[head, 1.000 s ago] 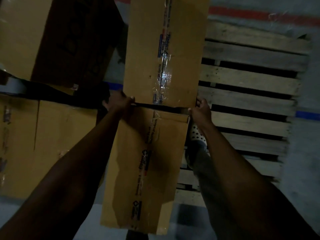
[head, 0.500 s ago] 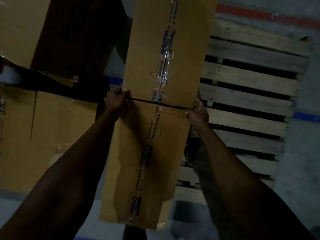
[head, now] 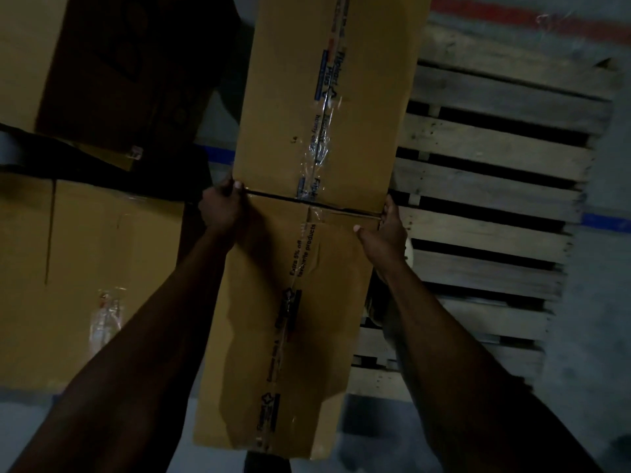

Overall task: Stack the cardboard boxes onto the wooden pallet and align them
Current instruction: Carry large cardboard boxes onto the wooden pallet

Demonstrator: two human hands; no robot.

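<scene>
Two long brown cardboard boxes lie end to end, meeting at a narrow dark gap. The far box (head: 290,97) runs up out of view; the near box (head: 259,336) carries printed clear tape down its middle. My left hand (head: 222,206) grips the left end of the gap, fingers curled over the near box's corner. My right hand (head: 382,237) holds the near box's right corner at the gap, thumb on top and fingers along the side. The wooden pallet (head: 495,148) lies to the right, its slats bare, partly under the boxes.
A large cardboard box (head: 85,285) sits at the left, and another (head: 27,63) stands at the upper left with a dark side face. Blue tape (head: 604,222) and a red line (head: 512,18) mark the grey concrete floor. A light shoe (head: 409,254) shows under my right wrist.
The gap between the two boxes has narrowed. My right thumb has come up onto the near box's top face. Both hands stay at the gap.
</scene>
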